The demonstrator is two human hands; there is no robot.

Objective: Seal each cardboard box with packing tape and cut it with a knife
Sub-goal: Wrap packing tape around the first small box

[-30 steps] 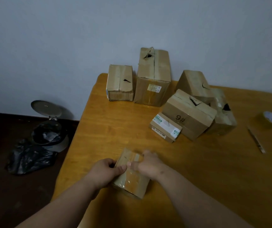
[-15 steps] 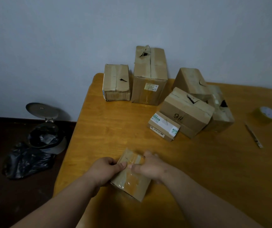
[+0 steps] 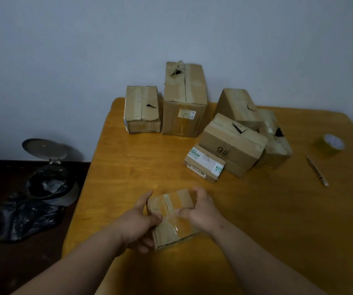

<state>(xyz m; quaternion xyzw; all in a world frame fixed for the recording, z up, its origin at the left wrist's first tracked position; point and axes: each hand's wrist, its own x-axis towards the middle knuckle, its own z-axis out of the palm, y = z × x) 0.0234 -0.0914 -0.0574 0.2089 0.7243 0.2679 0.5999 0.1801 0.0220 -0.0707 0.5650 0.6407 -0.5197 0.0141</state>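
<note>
A small cardboard box with shiny clear tape across its top lies near the front of the wooden table. My left hand grips its left side, thumb on top. My right hand grips its right side, thumb pressed on the tape. A roll of yellowish packing tape sits at the far right. A slim knife lies just in front of the roll.
Several cardboard boxes stand at the back: a low box, a tall box, a box marked 9#, a small labelled box. On the floor left are an open pedal bin and a black bag.
The small box has turned between my hands so its taped top now faces me more squarely. Both hands have shifted to its sides. The view has tilted slightly.
</note>
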